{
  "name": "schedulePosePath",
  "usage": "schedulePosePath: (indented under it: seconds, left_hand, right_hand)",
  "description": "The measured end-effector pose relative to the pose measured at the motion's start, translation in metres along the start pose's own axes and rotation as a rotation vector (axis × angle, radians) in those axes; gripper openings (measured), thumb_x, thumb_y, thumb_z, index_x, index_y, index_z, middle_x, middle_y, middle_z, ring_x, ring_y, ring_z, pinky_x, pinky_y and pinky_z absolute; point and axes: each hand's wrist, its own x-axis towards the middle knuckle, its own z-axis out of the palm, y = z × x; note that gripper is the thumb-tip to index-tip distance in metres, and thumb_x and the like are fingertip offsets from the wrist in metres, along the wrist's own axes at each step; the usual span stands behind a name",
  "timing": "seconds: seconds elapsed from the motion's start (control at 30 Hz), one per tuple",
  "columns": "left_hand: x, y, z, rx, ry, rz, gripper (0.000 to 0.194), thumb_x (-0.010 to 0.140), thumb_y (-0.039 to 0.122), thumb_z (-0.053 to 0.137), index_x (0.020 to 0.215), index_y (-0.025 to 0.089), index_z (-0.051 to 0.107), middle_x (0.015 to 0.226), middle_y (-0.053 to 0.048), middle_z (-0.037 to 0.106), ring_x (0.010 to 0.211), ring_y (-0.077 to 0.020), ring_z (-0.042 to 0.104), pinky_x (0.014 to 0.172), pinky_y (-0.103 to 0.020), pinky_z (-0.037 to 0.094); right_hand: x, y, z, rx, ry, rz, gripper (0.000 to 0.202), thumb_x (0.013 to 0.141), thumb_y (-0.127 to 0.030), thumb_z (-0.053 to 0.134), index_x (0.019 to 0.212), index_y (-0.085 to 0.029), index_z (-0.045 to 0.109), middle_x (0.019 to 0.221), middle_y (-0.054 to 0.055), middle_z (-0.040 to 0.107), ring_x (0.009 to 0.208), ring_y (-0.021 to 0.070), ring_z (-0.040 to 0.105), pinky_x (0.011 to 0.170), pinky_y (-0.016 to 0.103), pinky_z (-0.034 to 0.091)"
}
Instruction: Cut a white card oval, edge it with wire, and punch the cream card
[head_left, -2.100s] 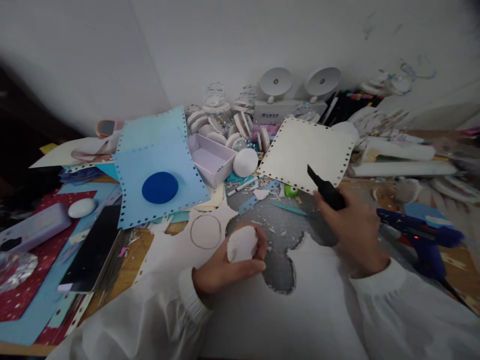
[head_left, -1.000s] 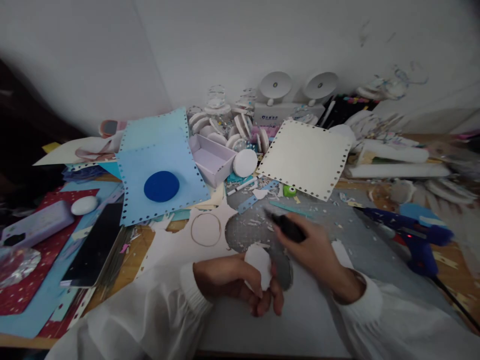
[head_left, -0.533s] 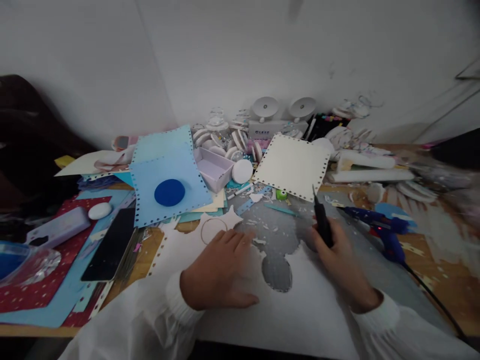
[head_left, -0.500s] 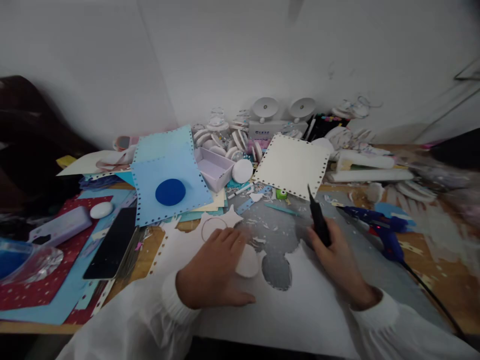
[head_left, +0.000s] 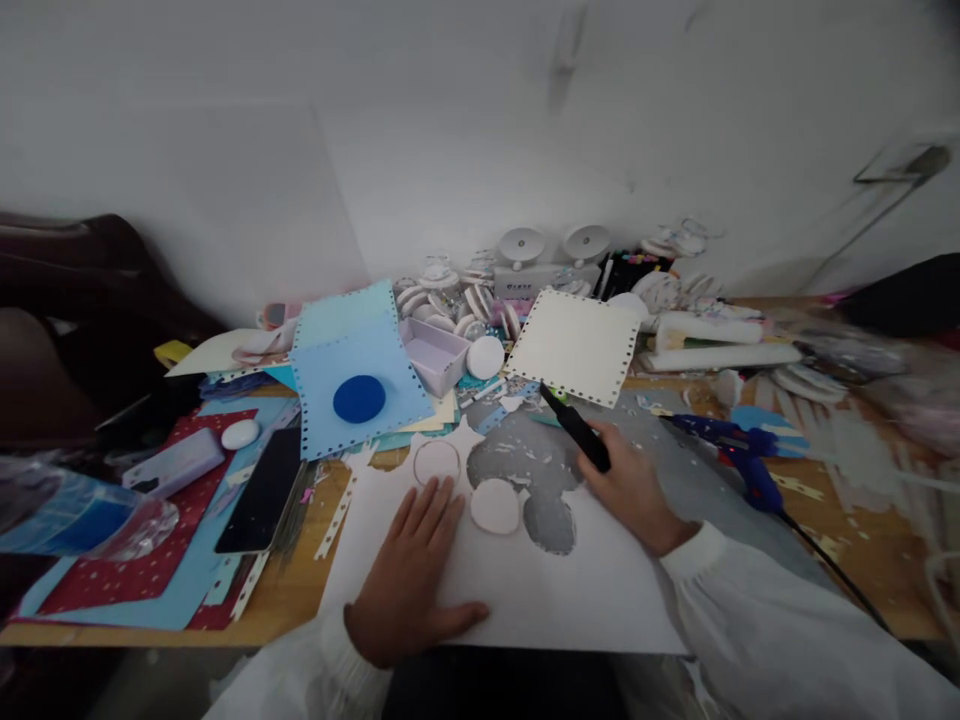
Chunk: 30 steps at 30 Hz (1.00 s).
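Observation:
My left hand (head_left: pixel 415 572) lies flat on a large white sheet (head_left: pixel 517 590), its fingers spread below a drawn circle (head_left: pixel 436 462). Next to that circle, an oval outlined piece (head_left: pixel 496 506) sits in the sheet. A cut-out opening (head_left: pixel 549 520) beside it shows the grey mat (head_left: pixel 697 500) underneath. In my right hand (head_left: pixel 626 485) is a slim black craft knife (head_left: pixel 576 424), gripped by its handle. The blade points up and to the left, away from me. Its tip appears above the mat, near the dotted-edge cream sheet.
A blue glue gun (head_left: pixel 731 440) with a cord lies at right. On the left are a phone (head_left: pixel 259 490), coloured papers and a clear bottle (head_left: pixel 90 515). A blue sheet (head_left: pixel 360 350), a lilac box (head_left: pixel 433 355) and a cream sheet (head_left: pixel 577 340) stand toward the wall.
My left hand has drawn back toward me, uncovering the oval piece and the circle. My right hand has moved left, and the knife now leans further left. The head view has shifted too.

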Motion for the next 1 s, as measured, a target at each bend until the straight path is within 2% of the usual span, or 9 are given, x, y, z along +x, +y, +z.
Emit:
schedulePosePath:
  seconds: [0.2,0.37,0.47,0.6,0.7,0.8,0.83,0.9,1.0]
  left_hand:
    - [0.0,-0.002,0.002,0.033,0.017,-0.022,0.087,0.077,0.061,0.055,0.144,0.013,0.027,0.153,-0.014,0.021,0.141,-0.0326,0.017,0.112,-0.052,0.024]
    - [-0.001,-0.003,0.002,0.012,0.018,-0.025,0.088,0.075,0.059,0.059,0.144,0.014,0.027,0.152,-0.014,0.023,0.14,-0.0332,0.019,0.111,-0.053,0.025]
    - [0.0,-0.003,0.004,-0.02,0.029,-0.025,0.089,0.072,0.057,0.062,0.143,0.015,0.028,0.152,-0.014,0.025,0.14,-0.0337,0.02,0.111,-0.055,0.026]
    - [-0.003,-0.006,-0.002,-0.083,0.134,-0.051,0.067,0.082,0.037,0.057,0.14,0.016,0.032,0.151,-0.015,0.025,0.14,-0.031,0.022,0.109,-0.052,0.031]
    - [-0.016,-0.017,-0.016,-0.158,0.305,-0.22,0.051,0.086,0.029,0.052,0.134,0.02,0.039,0.147,-0.014,0.034,0.135,-0.0291,0.033,0.106,-0.049,0.038]
    - [-0.04,-0.032,-0.036,-0.309,0.449,-0.444,0.04,0.083,0.037,0.055,0.12,0.022,0.052,0.126,-0.012,0.056,0.118,-0.0293,0.053,0.097,-0.047,0.047]
    - [-0.049,-0.036,-0.041,-0.401,0.438,-0.554,0.038,0.082,0.041,0.056,0.115,0.023,0.055,0.118,-0.011,0.061,0.108,-0.0286,0.06,0.09,-0.043,0.052]
    - [-0.066,-0.042,-0.051,-0.612,0.318,-0.781,0.041,0.076,0.05,0.061,0.108,0.024,0.059,0.107,-0.009,0.066,0.093,-0.0276,0.066,0.079,-0.039,0.057]
    - [-0.081,-0.044,-0.059,-0.853,0.236,-0.999,0.045,0.069,0.057,0.066,0.101,0.025,0.064,0.106,-0.008,0.069,0.096,-0.0292,0.067,0.08,-0.037,0.058]
  right_hand:
    - [-0.004,-0.002,0.001,-0.052,0.082,0.037,0.039,0.08,-0.027,0.047,0.118,-0.018,0.054,0.083,0.008,0.07,0.07,0.0265,0.066,0.061,0.035,0.049]
    - [-0.004,0.003,0.003,-0.065,0.113,-0.039,0.047,0.075,-0.02,0.046,0.122,-0.018,0.05,0.106,0.011,0.066,0.096,0.0281,0.063,0.082,0.041,0.049]
    - [-0.001,0.005,0.003,-0.079,0.139,-0.061,0.051,0.07,-0.015,0.046,0.121,-0.018,0.048,0.108,0.012,0.063,0.102,0.0286,0.059,0.087,0.043,0.047]
    - [0.004,0.015,-0.008,-0.127,0.143,-0.052,0.055,0.074,-0.017,0.045,0.128,-0.014,0.039,0.113,0.014,0.059,0.102,0.0282,0.058,0.085,0.042,0.048]
    - [0.007,0.03,-0.024,-0.197,0.073,-0.077,0.05,0.081,-0.025,0.047,0.129,-0.016,0.04,0.114,0.013,0.058,0.1,0.028,0.059,0.075,0.038,0.051]
    - [0.011,0.045,-0.039,-0.273,0.008,-0.12,0.037,0.086,-0.032,0.047,0.12,-0.018,0.05,0.109,0.012,0.06,0.098,0.0282,0.06,0.07,0.036,0.05]
    - [0.013,0.049,-0.043,-0.295,-0.008,-0.138,0.033,0.087,-0.033,0.047,0.116,-0.018,0.053,0.107,0.012,0.06,0.097,0.0285,0.059,0.072,0.037,0.05]
    - [0.014,0.049,-0.048,-0.333,-0.027,-0.166,0.028,0.088,-0.033,0.047,0.109,-0.017,0.058,0.102,0.013,0.062,0.095,0.03,0.058,0.077,0.041,0.048]
    - [0.008,0.029,-0.05,-0.351,-0.021,-0.21,0.028,0.088,-0.032,0.048,0.109,-0.017,0.058,0.103,0.016,0.061,0.095,0.0319,0.056,0.083,0.048,0.044]
